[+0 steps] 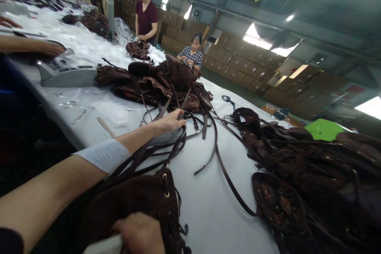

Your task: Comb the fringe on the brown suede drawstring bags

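Note:
My left hand reaches out over the white table and closes its fingers on a tangle of dark brown straps. A white band wraps that forearm. At the bottom edge my right hand rests closed on a brown fringed suede bag that lies in front of me, with a bit of white material under its fingers. Straps run from this bag toward my left hand.
A heap of brown bags lies beyond the straps, another large heap at the right. Another person's hands work at the left near a grey tool. Two people stand at the far end. Cardboard boxes are stacked behind.

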A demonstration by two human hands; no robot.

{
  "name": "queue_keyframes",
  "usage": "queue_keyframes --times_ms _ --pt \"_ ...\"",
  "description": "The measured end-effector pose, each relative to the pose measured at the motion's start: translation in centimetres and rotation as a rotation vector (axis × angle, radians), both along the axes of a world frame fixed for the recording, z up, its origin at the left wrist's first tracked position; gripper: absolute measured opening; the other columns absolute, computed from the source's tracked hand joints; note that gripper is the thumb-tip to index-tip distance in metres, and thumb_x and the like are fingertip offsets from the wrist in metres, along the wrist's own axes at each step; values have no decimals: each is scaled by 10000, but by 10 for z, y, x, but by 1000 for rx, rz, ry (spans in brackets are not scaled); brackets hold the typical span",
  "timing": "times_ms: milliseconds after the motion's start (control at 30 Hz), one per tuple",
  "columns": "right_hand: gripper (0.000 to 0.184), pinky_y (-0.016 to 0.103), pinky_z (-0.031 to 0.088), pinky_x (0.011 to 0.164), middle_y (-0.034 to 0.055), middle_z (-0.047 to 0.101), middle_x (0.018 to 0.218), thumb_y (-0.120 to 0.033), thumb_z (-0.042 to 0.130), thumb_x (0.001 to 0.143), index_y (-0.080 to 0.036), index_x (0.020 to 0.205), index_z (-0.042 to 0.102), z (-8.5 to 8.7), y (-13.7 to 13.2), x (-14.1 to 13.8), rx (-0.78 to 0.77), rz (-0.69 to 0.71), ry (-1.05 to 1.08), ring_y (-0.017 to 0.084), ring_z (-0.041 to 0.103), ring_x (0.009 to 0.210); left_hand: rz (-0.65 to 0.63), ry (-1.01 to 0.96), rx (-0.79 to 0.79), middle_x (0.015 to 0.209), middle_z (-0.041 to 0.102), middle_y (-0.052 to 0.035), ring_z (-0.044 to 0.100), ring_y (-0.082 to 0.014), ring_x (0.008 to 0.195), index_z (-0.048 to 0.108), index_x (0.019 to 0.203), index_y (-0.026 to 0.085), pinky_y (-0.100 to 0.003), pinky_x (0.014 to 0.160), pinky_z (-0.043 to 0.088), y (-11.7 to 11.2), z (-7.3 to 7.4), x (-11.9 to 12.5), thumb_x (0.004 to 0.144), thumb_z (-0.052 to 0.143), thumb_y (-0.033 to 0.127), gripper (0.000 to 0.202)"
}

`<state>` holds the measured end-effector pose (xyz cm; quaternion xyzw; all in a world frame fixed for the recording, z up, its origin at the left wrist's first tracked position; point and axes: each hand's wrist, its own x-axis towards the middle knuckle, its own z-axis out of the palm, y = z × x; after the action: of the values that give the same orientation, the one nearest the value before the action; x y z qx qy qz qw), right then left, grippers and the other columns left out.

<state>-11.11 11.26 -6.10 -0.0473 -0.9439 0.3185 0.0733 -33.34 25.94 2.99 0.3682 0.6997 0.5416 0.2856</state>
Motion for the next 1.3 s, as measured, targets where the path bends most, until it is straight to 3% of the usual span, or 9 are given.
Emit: queue_keyframes --times_ms 100,300,400,633,800,933,1033,1167,1300 --pt "258 257 454 670 34 687 809 -98 476 710 -204 894 623 7 25 8 -176 -228 53 176 629 755 12 200 8 1091 615 -70 591 -217 981 550 1167 191 -365 892 458 -46 -9 5 806 630 330 396" --pt "355 217 435 659 2 682 836 -33 458 654 -213 919 610 7 29 11 -257 -162 102 150 634 767 170 486 -100 1311 465 -113 473 -277 1195 442 1288 197 -400 1022 364 -178 -29 29 816 559 398 526" --pt "326 220 441 644 7 681 837 -55 461 685 -216 928 607 3 26 9 -213 -136 128 150 633 758 -92 552 -413 1173 596 -79 584 -236 1063 506 1229 219 -340 914 451 -209 -40 47 872 447 497 456" --pt "284 260 442 498 78 696 982 -139 564 722 -217 995 560 -3 -20 51 283 98 95 192 635 635 -316 667 -598 935 679 -120 648 -329 908 569 895 196 -417 741 461 -185 -60 80 852 438 248 148" --pt "163 238 381 421 71 715 961 -295 497 859 -285 1011 554 3 -49 97 352 -134 371 144 577 470 -360 701 -551 855 670 -129 643 -338 838 533 860 201 -387 663 421 -175 -49 82 863 417 275 137" --pt "616 239 411 476 5 590 638 -694 209 886 -219 1034 573 42 -11 118 -292 -464 286 152 545 539 -481 671 -391 779 623 -82 603 -265 774 504 784 191 -337 657 376 -169 -9 85 881 398 300 180" --pt "597 227 372 462 -20 519 614 -587 119 948 -206 988 577 83 20 129 -486 -567 193 129 476 523 -623 604 -223 693 535 -8 526 -171 693 473 699 188 -282 642 350 -160 32 93 897 403 344 261" --pt "172 235 401 599 -3 577 750 -325 441 948 -211 964 568 142 35 138 -85 -355 285 133 522 663 -840 472 -63 653 456 33 446 -115 628 496 692 173 -226 581 350 -135 75 111 889 443 385 294" --pt "202 258 370 632 15 583 765 -218 382 968 -210 1057 563 186 38 128 344 -164 304 151 501 698 -953 375 5 669 484 35 438 -102 599 556 768 158 -216 555 358 -97 90 134 893 431 414 311"
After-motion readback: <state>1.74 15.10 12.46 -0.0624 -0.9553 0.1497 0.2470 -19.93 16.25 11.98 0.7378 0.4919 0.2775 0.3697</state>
